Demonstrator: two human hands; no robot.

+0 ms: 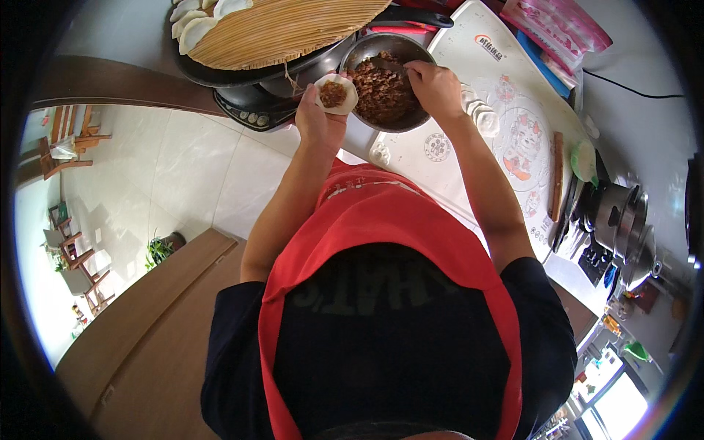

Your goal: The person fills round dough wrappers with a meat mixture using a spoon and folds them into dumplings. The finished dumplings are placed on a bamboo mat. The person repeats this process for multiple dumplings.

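Observation:
On the palm and fingers of my left hand lies a round dough wrapper, with a mound of brown minced filling in its middle. My right hand grips a dark utensil, perhaps a spoon or spatula, whose far end dips into the filling. That filling half covers the inside of a dark metal bowl, just right of my left hand. Beside my right wrist, several white dough wrappers overlap in a row on a white printed pastry mat.
Folded dumplings rest on a slatted reed tray over a black pan. Below it stands an induction cooker. A rolling pin, a green-rimmed bowl and a steel pot stand at right. A pink bag lies far right.

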